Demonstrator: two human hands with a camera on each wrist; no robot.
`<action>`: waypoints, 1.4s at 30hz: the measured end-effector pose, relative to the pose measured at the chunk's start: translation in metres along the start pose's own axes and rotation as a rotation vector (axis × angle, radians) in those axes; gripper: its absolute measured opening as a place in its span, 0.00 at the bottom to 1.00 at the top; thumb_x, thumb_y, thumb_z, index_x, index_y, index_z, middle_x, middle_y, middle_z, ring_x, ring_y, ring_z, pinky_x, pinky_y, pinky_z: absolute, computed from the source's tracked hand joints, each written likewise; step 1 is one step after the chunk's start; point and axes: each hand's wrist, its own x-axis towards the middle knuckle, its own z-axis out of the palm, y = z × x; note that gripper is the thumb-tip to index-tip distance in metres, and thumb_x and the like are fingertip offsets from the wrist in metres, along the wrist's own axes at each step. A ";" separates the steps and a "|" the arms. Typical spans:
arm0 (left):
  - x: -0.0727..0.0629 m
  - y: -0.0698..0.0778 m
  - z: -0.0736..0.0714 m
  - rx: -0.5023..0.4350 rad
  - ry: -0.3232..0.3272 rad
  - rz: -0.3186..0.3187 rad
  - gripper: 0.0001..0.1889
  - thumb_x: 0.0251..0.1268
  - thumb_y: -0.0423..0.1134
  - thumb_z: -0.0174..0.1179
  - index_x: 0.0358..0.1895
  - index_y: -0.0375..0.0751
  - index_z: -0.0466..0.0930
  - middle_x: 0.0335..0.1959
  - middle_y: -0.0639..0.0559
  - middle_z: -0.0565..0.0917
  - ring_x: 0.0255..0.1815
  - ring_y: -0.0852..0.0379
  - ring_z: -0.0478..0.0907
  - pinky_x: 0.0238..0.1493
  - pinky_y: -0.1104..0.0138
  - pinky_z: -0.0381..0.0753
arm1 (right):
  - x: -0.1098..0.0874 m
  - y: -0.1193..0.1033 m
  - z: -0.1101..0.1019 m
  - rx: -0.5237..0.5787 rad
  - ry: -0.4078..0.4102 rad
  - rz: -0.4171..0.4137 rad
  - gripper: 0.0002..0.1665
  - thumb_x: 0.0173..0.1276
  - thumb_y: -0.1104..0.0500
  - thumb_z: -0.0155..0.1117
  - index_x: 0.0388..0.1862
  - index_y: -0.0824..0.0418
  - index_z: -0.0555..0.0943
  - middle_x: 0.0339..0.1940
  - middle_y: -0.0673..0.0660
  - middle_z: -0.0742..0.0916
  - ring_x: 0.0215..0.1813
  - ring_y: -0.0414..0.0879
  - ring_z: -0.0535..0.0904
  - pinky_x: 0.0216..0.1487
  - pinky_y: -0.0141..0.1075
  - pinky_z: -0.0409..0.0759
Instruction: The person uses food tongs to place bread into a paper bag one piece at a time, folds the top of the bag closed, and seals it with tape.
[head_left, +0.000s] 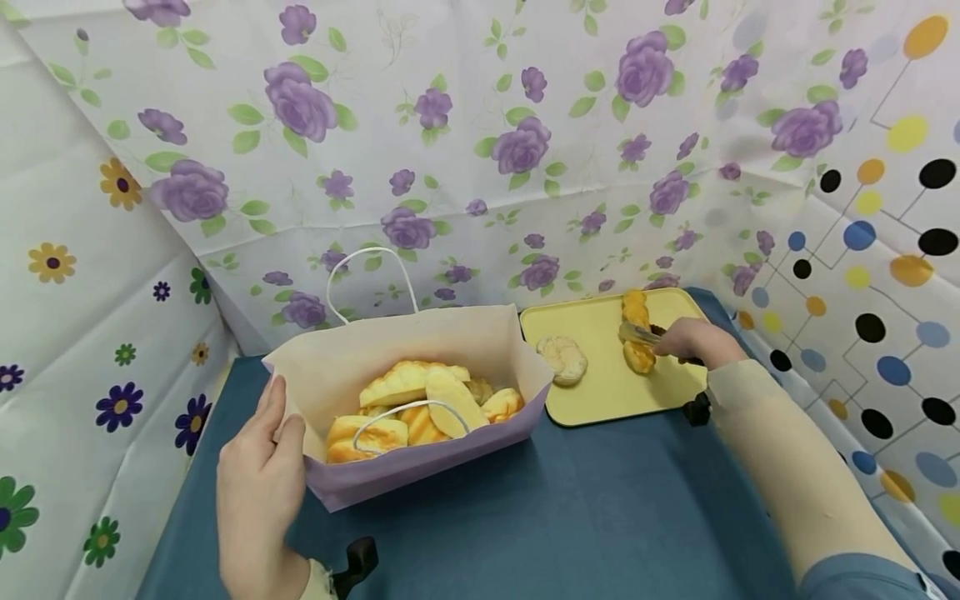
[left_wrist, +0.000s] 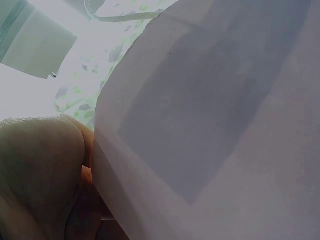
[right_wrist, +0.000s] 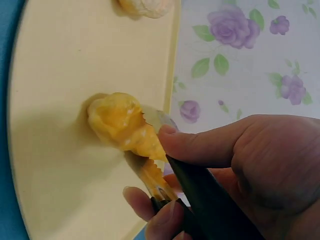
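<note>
My left hand (head_left: 258, 483) rests against the left end of a purple paper bag (head_left: 427, 458), its fingers extended along the side near the rim. That bag stands upright, its mouth wide, with several bread pieces (head_left: 397, 383) inside. In the left wrist view the bag's outer wall (left_wrist: 210, 125) fills most of the picture. My right hand (head_left: 693, 342) grips dark-handled tongs (right_wrist: 200, 190). The tongs' tips are around a long, twisted golden bread (head_left: 637, 358) on a yellow tray (head_left: 600, 408). A round, pale bread (head_left: 564, 360) lies on the tray's left part.
A blue cloth (head_left: 585, 508) covers the table. Two white cord handles rise from the bag; the rear handle (head_left: 375, 250) stands up, the front one (head_left: 408, 404) droops over the bread. Patterned sheets (head_left: 465, 150) hang behind and at both sides, close to the tray's right.
</note>
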 end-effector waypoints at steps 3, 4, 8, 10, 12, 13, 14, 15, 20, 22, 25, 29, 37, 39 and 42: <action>0.000 -0.001 0.000 0.000 -0.006 -0.008 0.27 0.86 0.46 0.46 0.81 0.46 0.65 0.79 0.59 0.68 0.25 0.51 0.72 0.22 0.60 0.63 | 0.002 0.002 0.002 -0.031 0.013 -0.032 0.39 0.84 0.47 0.55 0.72 0.81 0.72 0.62 0.77 0.84 0.58 0.65 0.84 0.57 0.54 0.81; 0.000 -0.001 -0.001 -0.001 -0.005 -0.009 0.27 0.86 0.46 0.45 0.81 0.47 0.66 0.79 0.59 0.68 0.25 0.51 0.72 0.22 0.60 0.63 | 0.003 0.004 0.003 -0.033 0.017 -0.041 0.40 0.84 0.46 0.54 0.73 0.81 0.71 0.60 0.76 0.85 0.59 0.66 0.83 0.59 0.56 0.80; 0.000 -0.001 -0.001 -0.007 -0.005 -0.012 0.27 0.86 0.46 0.45 0.81 0.47 0.66 0.79 0.59 0.68 0.24 0.49 0.71 0.20 0.60 0.63 | 0.002 0.015 0.009 0.022 0.037 -0.087 0.46 0.84 0.45 0.53 0.79 0.84 0.60 0.62 0.77 0.84 0.64 0.71 0.80 0.65 0.62 0.76; 0.000 -0.001 -0.002 -0.011 -0.008 -0.007 0.27 0.86 0.46 0.45 0.81 0.47 0.66 0.79 0.58 0.69 0.29 0.43 0.77 0.21 0.60 0.63 | 0.002 0.022 0.014 0.064 0.054 -0.107 0.48 0.84 0.44 0.53 0.80 0.84 0.56 0.64 0.79 0.82 0.64 0.71 0.80 0.62 0.61 0.77; 0.000 -0.001 -0.002 -0.018 -0.016 -0.005 0.27 0.86 0.46 0.45 0.81 0.46 0.65 0.80 0.57 0.68 0.36 0.40 0.81 0.20 0.59 0.63 | 0.001 0.029 0.019 0.104 0.077 -0.127 0.50 0.84 0.44 0.54 0.82 0.83 0.53 0.66 0.80 0.80 0.63 0.71 0.80 0.60 0.60 0.78; 0.000 -0.001 -0.002 -0.018 -0.018 -0.007 0.27 0.86 0.46 0.45 0.81 0.46 0.65 0.80 0.57 0.68 0.37 0.38 0.81 0.21 0.59 0.63 | 0.001 0.033 0.022 0.114 0.092 -0.136 0.51 0.84 0.43 0.54 0.82 0.83 0.52 0.66 0.80 0.80 0.63 0.71 0.80 0.59 0.60 0.79; 0.000 -0.001 -0.002 -0.019 -0.021 -0.009 0.27 0.86 0.46 0.45 0.81 0.46 0.65 0.80 0.57 0.68 0.38 0.38 0.81 0.21 0.59 0.63 | 0.001 0.036 0.025 0.125 0.108 -0.146 0.51 0.84 0.43 0.55 0.82 0.82 0.52 0.67 0.81 0.79 0.63 0.71 0.80 0.58 0.60 0.79; 0.000 -0.001 -0.002 -0.017 -0.022 -0.011 0.27 0.86 0.47 0.45 0.82 0.47 0.65 0.80 0.57 0.67 0.37 0.39 0.81 0.21 0.59 0.63 | 0.001 0.040 0.028 0.137 0.124 -0.152 0.52 0.84 0.42 0.55 0.83 0.81 0.52 0.69 0.82 0.77 0.64 0.72 0.79 0.58 0.60 0.79; 0.000 -0.002 -0.002 -0.012 -0.029 -0.014 0.27 0.86 0.47 0.45 0.82 0.47 0.65 0.80 0.58 0.67 0.29 0.46 0.78 0.20 0.59 0.63 | -0.005 0.057 0.046 0.123 0.213 -0.192 0.50 0.85 0.42 0.54 0.83 0.79 0.53 0.75 0.85 0.67 0.67 0.77 0.74 0.60 0.65 0.77; 0.000 -0.002 -0.002 -0.017 -0.023 -0.006 0.27 0.86 0.47 0.46 0.82 0.47 0.66 0.80 0.59 0.68 0.23 0.48 0.76 0.17 0.60 0.63 | -0.008 0.062 0.050 0.109 0.249 -0.210 0.48 0.85 0.42 0.53 0.83 0.79 0.54 0.76 0.85 0.66 0.68 0.79 0.73 0.59 0.66 0.77; 0.001 -0.002 -0.002 -0.019 -0.005 0.011 0.26 0.86 0.46 0.46 0.81 0.46 0.66 0.80 0.59 0.68 0.16 0.52 0.69 0.15 0.61 0.62 | -0.011 0.065 0.054 0.102 0.298 -0.235 0.48 0.85 0.41 0.53 0.83 0.78 0.56 0.76 0.85 0.67 0.68 0.81 0.71 0.58 0.68 0.76; 0.001 -0.002 -0.002 -0.017 0.011 0.010 0.26 0.86 0.46 0.47 0.81 0.47 0.67 0.79 0.59 0.69 0.20 0.53 0.70 0.15 0.61 0.63 | -0.013 0.069 0.063 0.124 0.339 -0.244 0.50 0.85 0.36 0.51 0.84 0.74 0.57 0.75 0.84 0.69 0.54 0.73 0.79 0.46 0.58 0.79; 0.001 -0.003 0.000 -0.039 0.000 0.019 0.26 0.86 0.45 0.47 0.81 0.47 0.67 0.80 0.59 0.68 0.64 0.44 0.83 0.26 0.59 0.67 | -0.039 0.069 0.107 0.188 0.432 -0.308 0.48 0.85 0.36 0.52 0.87 0.67 0.56 0.74 0.81 0.73 0.49 0.66 0.81 0.37 0.47 0.74; 0.002 -0.003 0.000 -0.047 0.000 0.026 0.26 0.86 0.45 0.47 0.81 0.46 0.67 0.80 0.58 0.69 0.79 0.47 0.69 0.37 0.58 0.71 | -0.047 0.064 0.112 0.188 0.472 -0.331 0.48 0.85 0.36 0.52 0.88 0.64 0.56 0.73 0.81 0.74 0.44 0.64 0.82 0.36 0.46 0.73; 0.003 -0.004 -0.001 -0.049 -0.003 0.019 0.26 0.86 0.45 0.47 0.81 0.46 0.67 0.80 0.56 0.68 0.81 0.47 0.65 0.52 0.55 0.74 | -0.059 0.051 0.106 0.178 0.549 -0.390 0.45 0.85 0.38 0.54 0.89 0.58 0.57 0.51 0.74 0.86 0.27 0.51 0.74 0.28 0.42 0.69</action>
